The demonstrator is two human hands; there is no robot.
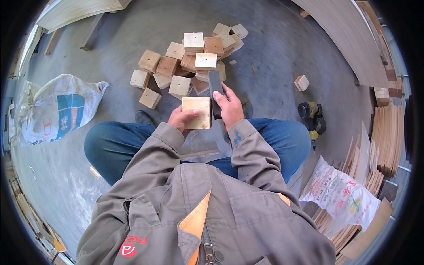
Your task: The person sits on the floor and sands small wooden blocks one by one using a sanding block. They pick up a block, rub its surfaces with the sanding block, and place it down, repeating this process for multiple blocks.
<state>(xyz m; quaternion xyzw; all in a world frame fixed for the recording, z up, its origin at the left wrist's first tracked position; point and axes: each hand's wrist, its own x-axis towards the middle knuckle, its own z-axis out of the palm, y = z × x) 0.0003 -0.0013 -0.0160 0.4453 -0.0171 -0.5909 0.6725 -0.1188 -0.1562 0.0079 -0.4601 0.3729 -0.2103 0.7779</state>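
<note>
My left hand (184, 118) grips a pale square wooden block (197, 109), with the thumb lying over its upper face. In my right hand (230, 108) is a long, flat dark-grey bar (215, 83) that looks like a sanding block. The bar stands along the right side of the wooden block; whether the two touch is hard to see. Both hands are in front of my lap, between my bent knees. Just beyond them lies a loose pile of similar wooden blocks (167, 66), some with a small hole in the top.
A lone block (301, 82) rests on the floor to the right, near a yellow-green and black power tool (312, 118). White woven sacks lie at left (66, 108) and lower right (342, 194). Stacked boards (342, 35) line the far right, and thin wood strips (386, 137) stand below them.
</note>
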